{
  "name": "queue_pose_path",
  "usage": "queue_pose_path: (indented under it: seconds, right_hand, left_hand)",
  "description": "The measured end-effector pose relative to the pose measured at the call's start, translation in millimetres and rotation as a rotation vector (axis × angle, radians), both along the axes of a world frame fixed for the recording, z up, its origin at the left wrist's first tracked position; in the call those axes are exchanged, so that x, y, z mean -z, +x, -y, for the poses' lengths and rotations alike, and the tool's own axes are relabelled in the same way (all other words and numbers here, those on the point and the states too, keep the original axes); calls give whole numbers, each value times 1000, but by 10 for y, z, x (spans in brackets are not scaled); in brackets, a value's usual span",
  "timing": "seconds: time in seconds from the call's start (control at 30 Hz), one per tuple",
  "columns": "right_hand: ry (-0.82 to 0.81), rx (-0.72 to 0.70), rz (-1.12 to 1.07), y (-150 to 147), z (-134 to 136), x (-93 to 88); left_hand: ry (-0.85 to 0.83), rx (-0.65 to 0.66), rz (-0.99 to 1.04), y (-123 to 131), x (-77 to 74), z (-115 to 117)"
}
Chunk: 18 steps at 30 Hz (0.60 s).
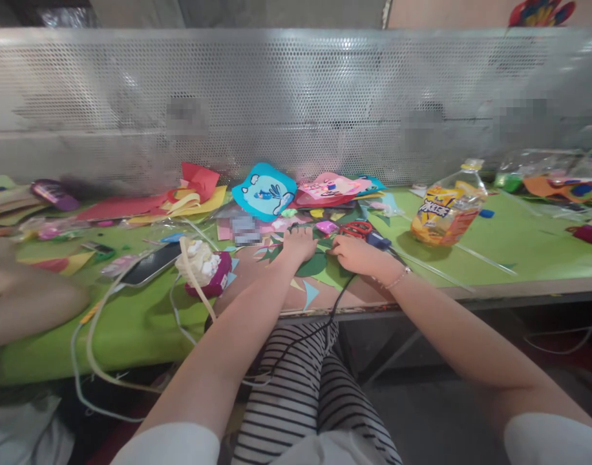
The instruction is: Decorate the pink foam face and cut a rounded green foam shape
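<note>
Dark green leaf-shaped paper (315,265) lies on the table in front of me, among light blue and green scraps. My left hand (300,243) lies palm down on its left part, fingers spread forward. At the paper's right edge is my right hand (357,255), its fingers bent together near the paper; what lies between the fingertips is too small to make out. A red coiled cord (355,229) sits just beyond my right hand, and a small pink packet (326,227) lies between the two hands. Past them stands a blue paper cutout (265,192) with a drawing.
A drink bottle (444,210) stands at the right. To the left are a phone (151,264), a purple box with white pieces (207,268) and loose cables. Another person's arm (29,297) rests at the far left. A perforated metal panel (286,97) borders the table's back.
</note>
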State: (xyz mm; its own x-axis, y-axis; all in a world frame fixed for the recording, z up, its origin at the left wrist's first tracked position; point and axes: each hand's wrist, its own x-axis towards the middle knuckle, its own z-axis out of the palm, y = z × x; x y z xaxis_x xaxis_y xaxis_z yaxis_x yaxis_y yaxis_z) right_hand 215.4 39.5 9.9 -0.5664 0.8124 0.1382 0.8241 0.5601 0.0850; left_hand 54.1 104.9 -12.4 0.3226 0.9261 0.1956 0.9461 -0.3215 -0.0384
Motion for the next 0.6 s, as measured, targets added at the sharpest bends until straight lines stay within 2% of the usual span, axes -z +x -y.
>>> queue_pose_path:
  seconds: [0.23, 0.47, 0.6]
  right_hand:
    - [16, -21, -10, -3, 19, -15]
    - [3, -39, -32, -19, -27, -9]
    - [48, -18, -149, -36, -39, 11]
  left_hand:
    - [-62, 9, 2, -98, -14, -71]
    - [-168, 7, 109, -153, -149, -32]
    - [-192, 20, 117, -156, -154, -38]
